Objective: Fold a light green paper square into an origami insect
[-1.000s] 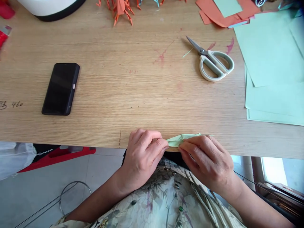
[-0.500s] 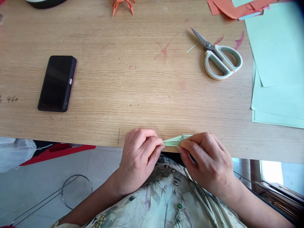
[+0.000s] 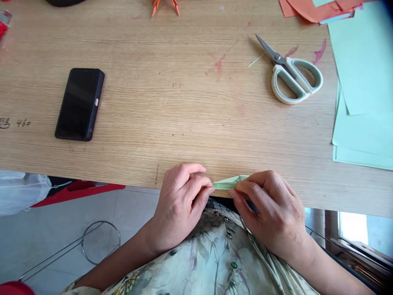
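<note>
A narrow folded piece of light green paper (image 3: 226,183) is stretched between my two hands at the table's front edge. Its pointed left end is pinched between the thumb and forefinger of my left hand (image 3: 185,205). At the wider right end, my right hand (image 3: 272,209) grips it with the thumb below and the fingers on top. Those fingers cover part of the folds there.
Scissors (image 3: 290,73) lie at the right beside green paper sheets (image 3: 365,131) and orange paper (image 3: 307,10). A black phone (image 3: 80,104) rests at the left of the wooden table (image 3: 147,106). An orange folded-paper figure (image 3: 166,6) stands at the back.
The view has shifted slightly, so the phone and scissors appear a little further right. Both hands keep their hold on the folded green paper, with the left fingers lifted slightly apart.
</note>
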Action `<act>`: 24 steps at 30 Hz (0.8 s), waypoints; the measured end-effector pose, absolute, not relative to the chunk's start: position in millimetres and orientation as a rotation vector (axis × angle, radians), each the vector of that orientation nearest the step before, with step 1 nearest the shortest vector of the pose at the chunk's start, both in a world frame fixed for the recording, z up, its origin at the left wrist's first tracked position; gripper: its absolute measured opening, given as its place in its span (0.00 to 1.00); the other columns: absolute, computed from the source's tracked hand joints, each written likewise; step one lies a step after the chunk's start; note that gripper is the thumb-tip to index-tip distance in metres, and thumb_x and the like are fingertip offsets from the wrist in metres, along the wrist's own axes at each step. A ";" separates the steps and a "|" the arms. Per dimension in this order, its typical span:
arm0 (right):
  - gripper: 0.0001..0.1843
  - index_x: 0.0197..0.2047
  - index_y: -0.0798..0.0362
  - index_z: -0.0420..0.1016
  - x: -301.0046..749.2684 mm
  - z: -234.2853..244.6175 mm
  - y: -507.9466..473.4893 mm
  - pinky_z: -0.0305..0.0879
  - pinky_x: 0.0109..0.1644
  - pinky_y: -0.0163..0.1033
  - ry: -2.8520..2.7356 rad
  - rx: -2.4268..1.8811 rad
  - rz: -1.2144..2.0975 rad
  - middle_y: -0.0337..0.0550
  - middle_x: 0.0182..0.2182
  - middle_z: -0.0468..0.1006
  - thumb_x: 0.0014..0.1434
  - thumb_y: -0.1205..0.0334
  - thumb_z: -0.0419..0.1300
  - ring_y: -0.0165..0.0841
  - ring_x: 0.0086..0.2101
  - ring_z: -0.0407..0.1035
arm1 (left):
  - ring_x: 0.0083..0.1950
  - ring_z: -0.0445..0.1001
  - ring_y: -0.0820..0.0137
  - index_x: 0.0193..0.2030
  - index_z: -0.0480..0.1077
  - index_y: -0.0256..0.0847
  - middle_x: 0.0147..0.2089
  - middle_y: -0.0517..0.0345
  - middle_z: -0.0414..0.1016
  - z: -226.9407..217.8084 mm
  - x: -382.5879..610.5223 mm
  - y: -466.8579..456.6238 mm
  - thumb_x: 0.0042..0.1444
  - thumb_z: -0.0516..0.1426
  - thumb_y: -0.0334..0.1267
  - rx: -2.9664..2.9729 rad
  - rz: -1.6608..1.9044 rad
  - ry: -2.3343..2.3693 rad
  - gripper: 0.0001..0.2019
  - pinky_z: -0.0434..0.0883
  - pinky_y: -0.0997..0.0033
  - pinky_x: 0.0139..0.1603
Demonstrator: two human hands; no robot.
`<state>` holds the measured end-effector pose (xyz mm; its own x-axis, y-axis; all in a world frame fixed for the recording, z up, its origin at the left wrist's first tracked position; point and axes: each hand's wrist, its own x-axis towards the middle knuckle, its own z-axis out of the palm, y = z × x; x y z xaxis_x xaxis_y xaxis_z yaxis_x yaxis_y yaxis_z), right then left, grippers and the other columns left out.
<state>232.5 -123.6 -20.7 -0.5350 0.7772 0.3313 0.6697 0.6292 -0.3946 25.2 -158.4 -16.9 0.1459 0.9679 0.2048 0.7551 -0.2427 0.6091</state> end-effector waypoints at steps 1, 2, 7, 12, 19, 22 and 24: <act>0.06 0.34 0.53 0.72 232.5 -20.6 -123.8 0.64 0.35 0.40 -2.370 -1.143 0.306 0.42 0.31 0.69 0.64 0.68 0.64 0.32 0.31 0.64 | 0.51 0.75 0.66 0.40 0.72 0.40 0.49 0.53 0.72 -17.5 25.4 -158.3 0.64 0.59 0.27 2.076 0.815 1.665 0.05 0.70 0.61 0.52; 0.06 0.34 0.53 0.72 232.5 -20.4 -123.9 0.63 0.35 0.40 -2.367 -1.149 0.308 0.42 0.32 0.69 0.64 0.68 0.64 0.31 0.31 0.64 | 0.51 0.75 0.66 0.40 0.72 0.40 0.49 0.53 0.73 -18.4 25.6 -158.3 0.64 0.59 0.28 2.086 0.819 1.676 0.04 0.70 0.61 0.51; 0.07 0.33 0.53 0.72 231.2 -18.9 -124.2 0.63 0.36 0.39 -2.357 -1.177 0.318 0.41 0.32 0.69 0.64 0.68 0.64 0.31 0.31 0.64 | 0.47 0.74 0.65 0.39 0.71 0.40 0.47 0.53 0.73 -23.1 26.8 -158.3 0.63 0.59 0.29 2.162 0.817 1.712 0.02 0.69 0.60 0.49; 0.08 0.32 0.52 0.70 227.1 -16.8 -123.8 0.63 0.36 0.39 -2.367 -1.236 0.300 0.42 0.32 0.69 0.64 0.67 0.63 0.32 0.31 0.64 | 0.46 0.74 0.66 0.38 0.71 0.40 0.46 0.54 0.73 -23.6 28.9 -158.1 0.63 0.59 0.30 2.159 0.816 1.750 0.03 0.69 0.62 0.48; 0.07 0.34 0.51 0.69 222.4 -13.7 -123.2 0.62 0.37 0.40 -2.392 -1.273 0.275 0.42 0.32 0.70 0.65 0.67 0.61 0.33 0.32 0.64 | 0.47 0.74 0.66 0.36 0.69 0.40 0.47 0.53 0.72 -23.0 29.7 -158.2 0.63 0.59 0.31 2.116 0.799 1.772 0.04 0.68 0.61 0.49; 0.08 0.34 0.51 0.70 222.3 -12.7 -123.9 0.62 0.37 0.40 -2.383 -1.271 0.304 0.41 0.32 0.69 0.66 0.68 0.61 0.33 0.32 0.64 | 0.47 0.73 0.65 0.39 0.70 0.40 0.46 0.53 0.73 -20.8 29.2 -157.7 0.63 0.59 0.30 2.110 0.786 1.739 0.02 0.68 0.61 0.48; 0.08 0.34 0.52 0.71 222.7 -12.7 -124.5 0.62 0.37 0.40 -2.372 -1.275 0.330 0.41 0.32 0.69 0.66 0.68 0.61 0.33 0.32 0.64 | 0.47 0.73 0.65 0.47 0.72 0.41 0.47 0.54 0.74 -19.6 29.0 -157.0 0.64 0.59 0.29 2.125 0.776 1.706 0.06 0.67 0.60 0.48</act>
